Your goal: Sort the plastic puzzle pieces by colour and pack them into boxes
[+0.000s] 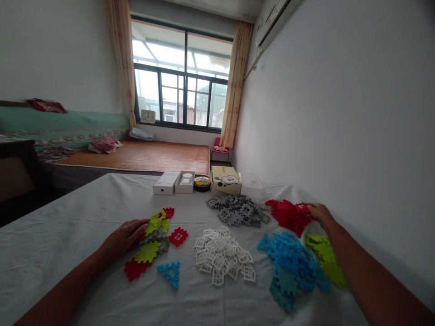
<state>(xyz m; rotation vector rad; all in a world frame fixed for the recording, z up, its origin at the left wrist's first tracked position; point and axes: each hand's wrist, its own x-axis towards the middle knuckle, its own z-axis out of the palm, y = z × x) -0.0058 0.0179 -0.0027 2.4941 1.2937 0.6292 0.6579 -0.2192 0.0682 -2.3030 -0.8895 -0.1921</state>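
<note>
My right hand (319, 214) touched a toothed, windowed red piece (302, 207), with the matching plastic-looking red heap (287, 216) just leftward; my left hand (129, 233) lay against flat, notched mixed pieces (148, 251). Whether either was clamped, I couldn't tell.

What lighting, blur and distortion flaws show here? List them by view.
Head view: window glares, partly washed out; head view: dark furniture at left loses detail; head view: curtains lean outward at top, likely lens distortion; head view: red pile looks soft, piece edges merging.
</note>
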